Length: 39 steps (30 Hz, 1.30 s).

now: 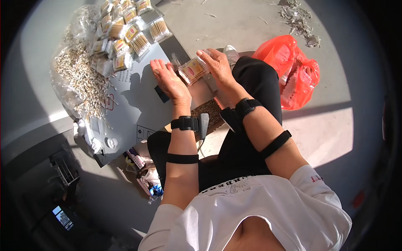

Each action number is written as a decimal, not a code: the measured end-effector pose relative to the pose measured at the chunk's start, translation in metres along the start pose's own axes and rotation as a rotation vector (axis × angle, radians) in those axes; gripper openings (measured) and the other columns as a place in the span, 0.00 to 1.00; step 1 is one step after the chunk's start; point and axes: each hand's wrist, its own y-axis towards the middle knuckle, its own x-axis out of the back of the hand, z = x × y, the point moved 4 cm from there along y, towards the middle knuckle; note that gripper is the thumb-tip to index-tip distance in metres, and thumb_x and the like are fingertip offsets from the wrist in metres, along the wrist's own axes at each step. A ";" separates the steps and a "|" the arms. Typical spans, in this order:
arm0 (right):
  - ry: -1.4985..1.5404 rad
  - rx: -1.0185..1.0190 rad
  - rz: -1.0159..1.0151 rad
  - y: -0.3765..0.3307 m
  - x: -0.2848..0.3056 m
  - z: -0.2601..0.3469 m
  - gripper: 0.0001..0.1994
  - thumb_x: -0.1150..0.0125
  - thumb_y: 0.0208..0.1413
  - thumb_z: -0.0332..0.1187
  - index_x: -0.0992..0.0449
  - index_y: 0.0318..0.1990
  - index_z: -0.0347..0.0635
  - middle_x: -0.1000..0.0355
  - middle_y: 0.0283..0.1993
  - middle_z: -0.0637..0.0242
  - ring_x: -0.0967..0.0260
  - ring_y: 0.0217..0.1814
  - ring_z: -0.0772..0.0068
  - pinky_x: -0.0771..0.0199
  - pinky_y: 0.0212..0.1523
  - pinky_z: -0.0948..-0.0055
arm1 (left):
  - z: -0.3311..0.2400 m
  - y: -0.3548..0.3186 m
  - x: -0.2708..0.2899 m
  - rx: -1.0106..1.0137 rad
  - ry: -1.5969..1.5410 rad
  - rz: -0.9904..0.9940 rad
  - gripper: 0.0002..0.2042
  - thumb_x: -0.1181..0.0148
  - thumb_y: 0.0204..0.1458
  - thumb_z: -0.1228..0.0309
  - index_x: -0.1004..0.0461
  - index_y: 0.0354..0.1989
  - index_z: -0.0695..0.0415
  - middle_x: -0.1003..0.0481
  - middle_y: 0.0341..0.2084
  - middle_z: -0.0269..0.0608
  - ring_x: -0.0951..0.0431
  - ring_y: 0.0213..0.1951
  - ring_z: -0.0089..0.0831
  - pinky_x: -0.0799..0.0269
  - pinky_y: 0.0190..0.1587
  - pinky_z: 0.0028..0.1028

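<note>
My right hand (220,70) pinches a small clear packet of cotton swabs (194,70) by its right end, thumb along the top edge. The packet has a yellow and white label, and a loose flap of clear plastic sticks out at its left end. Just left of it, my left hand (171,85) is open, palm turned up and fingers stretched out, holding nothing. Whether its fingertips touch the plastic flap I cannot tell. Below the packet, between my knees, a brown container (208,112) shows in part behind my wrists.
A pale grey board-like surface (144,106) carries a pile of filled swab packets (121,48) at the back. Loose cotton swabs (83,77) spill from a clear bag along its left side. A red plastic bag (299,85) stands on the floor at right, and scraps (299,19) lie beyond it.
</note>
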 end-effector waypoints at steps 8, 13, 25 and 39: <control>0.013 0.093 0.059 0.003 -0.004 -0.001 0.16 0.41 0.58 0.41 0.24 0.38 0.33 0.30 0.30 0.73 0.38 0.34 0.85 0.36 0.36 0.81 | 0.000 0.011 0.000 0.029 -0.109 0.014 0.41 0.65 0.60 0.42 0.65 0.69 0.63 0.63 0.69 0.55 0.57 0.69 0.44 0.56 0.68 0.41; 0.036 0.133 0.054 0.004 -0.009 -0.011 0.17 0.41 0.58 0.42 0.24 0.35 0.31 0.30 0.27 0.71 0.38 0.31 0.83 0.36 0.32 0.79 | 0.003 0.011 -0.013 0.080 -0.066 0.121 0.40 0.69 0.60 0.41 0.63 0.69 0.63 0.62 0.69 0.54 0.53 0.69 0.44 0.55 0.68 0.42; 0.466 -0.191 0.000 -0.029 -0.008 -0.005 0.11 0.30 0.45 0.29 0.24 0.34 0.34 0.26 0.28 0.67 0.31 0.26 0.81 0.34 0.23 0.80 | -0.021 -0.038 -0.019 -0.377 1.361 0.577 0.40 0.39 0.50 0.60 0.54 0.67 0.63 0.54 0.67 0.55 0.54 0.68 0.49 0.57 0.67 0.47; 0.561 -0.241 -0.212 -0.046 -0.004 -0.011 0.14 0.29 0.40 0.25 0.27 0.34 0.39 0.30 0.24 0.71 0.40 0.20 0.85 0.43 0.20 0.85 | -0.017 0.034 -0.033 0.059 0.928 0.963 0.20 0.40 0.50 0.73 0.31 0.52 0.65 0.28 0.48 0.48 0.31 0.51 0.38 0.32 0.50 0.32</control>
